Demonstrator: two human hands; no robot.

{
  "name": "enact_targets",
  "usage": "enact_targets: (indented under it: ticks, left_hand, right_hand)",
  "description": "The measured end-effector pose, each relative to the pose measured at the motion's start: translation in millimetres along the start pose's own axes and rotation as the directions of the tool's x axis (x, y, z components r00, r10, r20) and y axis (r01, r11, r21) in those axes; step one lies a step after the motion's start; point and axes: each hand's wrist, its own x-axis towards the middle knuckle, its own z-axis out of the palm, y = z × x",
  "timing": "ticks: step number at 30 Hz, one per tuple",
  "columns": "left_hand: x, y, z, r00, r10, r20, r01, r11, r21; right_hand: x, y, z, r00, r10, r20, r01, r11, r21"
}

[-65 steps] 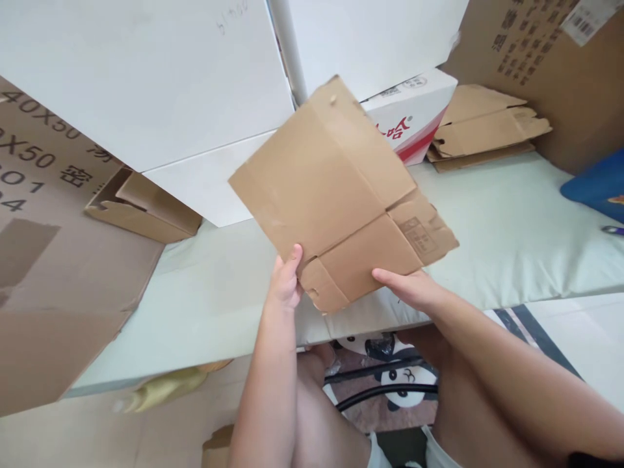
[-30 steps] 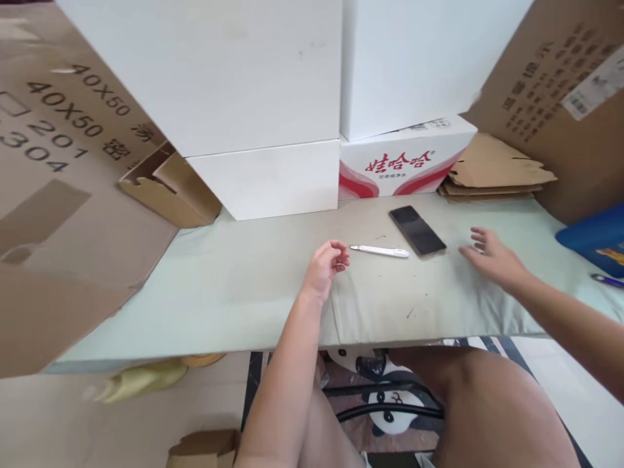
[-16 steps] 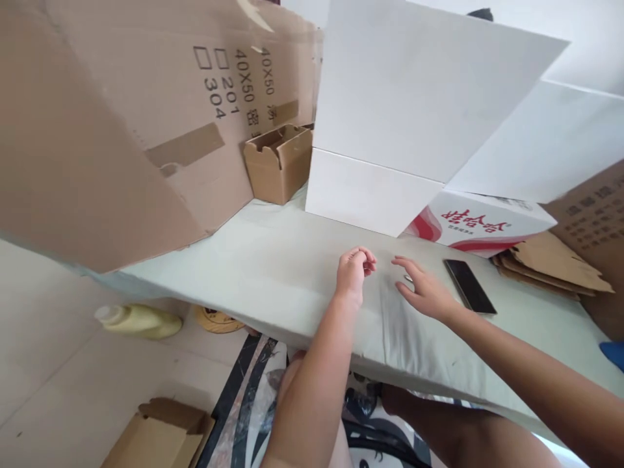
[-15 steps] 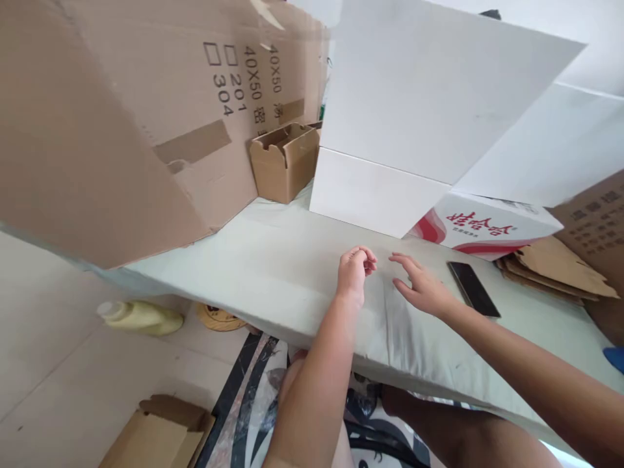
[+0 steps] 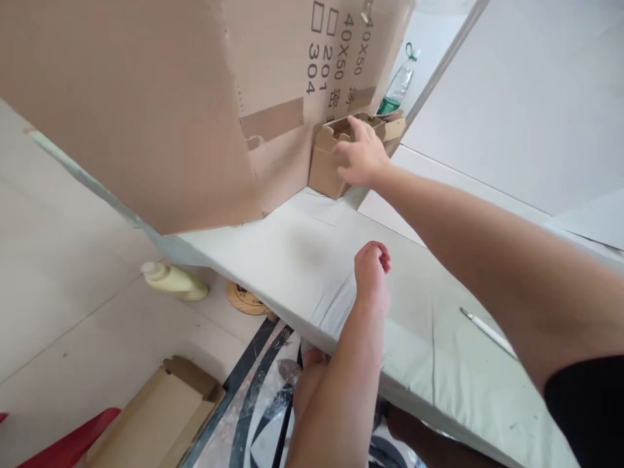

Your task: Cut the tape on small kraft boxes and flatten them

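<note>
My right hand (image 5: pixel 361 156) reaches across to a small open-topped cardboard box (image 5: pixel 322 164) at the back of the cloth-covered table. Its fingers are apart, over the box's top edge and near side; whether they touch the cardboard I cannot tell. Low over the pale green cloth (image 5: pixel 302 240), my left hand (image 5: pixel 373 266) is curled closed, with nothing showing in it. The inside of the box is mostly hidden behind my right fingers and the box flaps.
A large printed cardboard carton (image 5: pixel 195 117) rises behind the small box. Large white boxes (image 5: pixel 517 104) stand on the right. Beyond the small box is a green-labelled bottle (image 5: pixel 400 84). A slim white pen-like tool (image 5: pixel 489 333) lies on the cloth. A yellowish bottle (image 5: pixel 178 283) lies on the floor.
My right hand has moved forward and left from above the cloth to the small box. My left hand stays curled over the cloth. The view has turned left.
</note>
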Motion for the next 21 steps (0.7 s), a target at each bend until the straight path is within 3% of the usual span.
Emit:
enact_targets:
  ticks: [2, 4, 7, 9, 11, 13, 15, 16, 17, 18, 19, 21]
  left_hand:
    - [1.4, 3.7, -3.6, 1.0, 0.02, -0.01, -0.02, 1.0, -0.001]
    - [2.8, 8.2, -6.5, 0.998, 0.043, -0.037, -0.042, 0.999, 0.017]
    - [-0.1, 17.6, -7.4, 0.98, 0.141, -0.139, -0.132, 0.989, 0.071]
    - [-9.2, 26.5, -5.5, 0.935, 0.291, -0.204, -0.268, 0.955, 0.129]
    - [-24.0, 36.9, -2.7, 0.828, 0.525, -0.198, -0.494, 0.849, 0.186]
    - [-39.9, 46.6, -0.5, 0.642, 0.754, -0.141, -0.721, 0.656, 0.224]
    - [-50.8, 52.7, 0.0, 0.492, 0.866, -0.09, -0.84, 0.5, 0.211]
    - [-52.8, 53.8, -0.5, 0.449, 0.891, -0.074, -0.866, 0.454, 0.21]
    - [-52.4, 53.4, -1.4, 0.437, 0.898, -0.058, -0.87, 0.438, 0.226]
    - [-49.8, 51.7, -2.3, 0.456, 0.889, -0.044, -0.853, 0.45, 0.264]
    - [-45.7, 48.7, -2.9, 0.505, 0.863, -0.026, -0.813, 0.485, 0.323]
    - [-35.6, 39.9, -1.3, 0.65, 0.76, 0.006, -0.677, 0.577, 0.457]
  right_hand:
    - [17.5, -3.5, 1.6, 0.994, 0.071, 0.085, -0.065, 0.996, -0.067]
    - [15.6, -3.8, 6.2, 0.987, 0.093, 0.129, -0.079, 0.991, -0.105]
    - [-20.1, -1.6, 12.8, 0.998, 0.025, 0.06, -0.018, 0.993, -0.115]
    - [-60.5, 1.6, 13.5, 0.999, -0.034, 0.006, 0.035, 0.995, -0.09]
    - [-109.5, 7.2, 10.4, 0.985, -0.135, -0.105, 0.136, 0.991, 0.0]
    - [-162.8, 16.6, 4.3, 0.98, -0.135, -0.145, 0.142, 0.989, 0.036]
    - [-216.2, 30.3, -4.0, 0.985, -0.066, -0.16, 0.075, 0.996, 0.053]
    - [-241.8, 38.4, -8.9, 0.985, -0.033, -0.169, 0.043, 0.998, 0.056]
    - [-266.3, 46.6, -14.2, 0.981, -0.024, -0.193, 0.035, 0.998, 0.053]
    - [-289.4, 54.4, -20.3, 0.974, -0.043, -0.22, 0.054, 0.998, 0.042]
    - [-311.2, 61.3, -27.0, 0.965, -0.081, -0.25, 0.089, 0.996, 0.022]
    - [-350.6, 70.6, -42.0, 0.941, -0.162, -0.298, 0.16, 0.987, -0.033]
